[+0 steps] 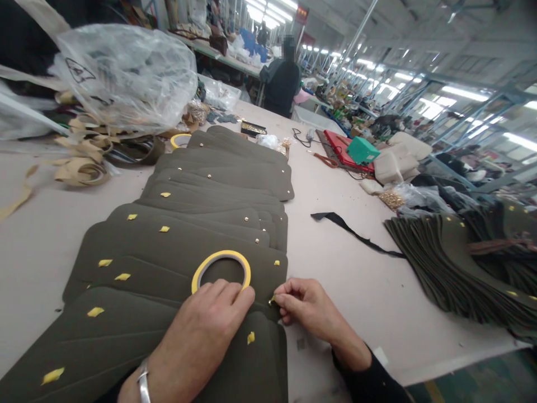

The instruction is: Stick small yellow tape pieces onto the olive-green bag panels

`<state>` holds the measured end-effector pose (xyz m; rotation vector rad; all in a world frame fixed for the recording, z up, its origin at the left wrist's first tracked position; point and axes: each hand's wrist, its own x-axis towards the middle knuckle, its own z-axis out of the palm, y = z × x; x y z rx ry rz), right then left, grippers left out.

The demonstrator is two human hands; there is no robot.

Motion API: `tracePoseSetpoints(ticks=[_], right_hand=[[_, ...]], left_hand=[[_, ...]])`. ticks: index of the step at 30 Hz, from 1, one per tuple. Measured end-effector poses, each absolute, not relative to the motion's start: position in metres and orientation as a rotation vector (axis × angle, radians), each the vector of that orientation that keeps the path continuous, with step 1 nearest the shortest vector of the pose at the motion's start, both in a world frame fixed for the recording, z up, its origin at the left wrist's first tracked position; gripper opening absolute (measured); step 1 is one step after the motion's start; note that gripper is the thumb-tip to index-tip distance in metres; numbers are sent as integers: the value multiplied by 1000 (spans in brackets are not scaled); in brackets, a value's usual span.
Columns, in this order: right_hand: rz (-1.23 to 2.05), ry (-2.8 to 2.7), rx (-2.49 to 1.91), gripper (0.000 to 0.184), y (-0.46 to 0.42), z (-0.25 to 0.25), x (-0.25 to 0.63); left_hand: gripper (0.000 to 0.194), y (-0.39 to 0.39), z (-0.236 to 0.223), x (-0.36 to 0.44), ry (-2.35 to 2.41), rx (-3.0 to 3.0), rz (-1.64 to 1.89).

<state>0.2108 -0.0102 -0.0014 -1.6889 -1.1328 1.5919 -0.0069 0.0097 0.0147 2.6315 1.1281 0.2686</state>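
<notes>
My left hand (210, 324) is closed around the near edge of a roll of yellow tape (221, 255), which it holds over the dark olive panels (176, 254). At the panels' right edge, my right hand (304, 305) pinches a small piece of yellow tape (273, 299) beside a small metal stud (269, 303). The panels overlap in a long row with rounded corners. Several carry small yellow tape pieces (95, 312), while those farther back show bare metal studs (257, 240).
A bundle of olive panels (436, 257) lies at the right, near a black strip (356, 235). Clear plastic bags (130, 78) and beige strap rolls (81, 168) sit at the left. Farther back are a red case (344, 151), a green box (363, 150) and a standing person (281, 81).
</notes>
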Motion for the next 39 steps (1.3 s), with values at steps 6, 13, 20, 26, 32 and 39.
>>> tracePoseSetpoints(ticks=[6, 13, 20, 26, 32, 39], right_hand=[[1467, -1401, -1798, 14, -16, -5, 211], [1094, -1828, -1818, 13, -14, 9, 203], [897, -2027, -1822, 15, -14, 8, 194], [704, -2090, -1790, 31, -19, 4, 202], [319, -2580, -1334, 20, -24, 7, 213], [101, -3000, -1305, 15, -16, 16, 197]], left_hand=[[21, 9, 9, -4, 1114, 2597, 59], [25, 7, 4, -5, 1073, 2587, 89], [23, 8, -1, -5, 1061, 2576, 101], [23, 10, 4, -6, 1066, 2582, 94], [21, 10, 4, -7, 1041, 2559, 166], [21, 10, 3, -7, 1042, 2555, 152]])
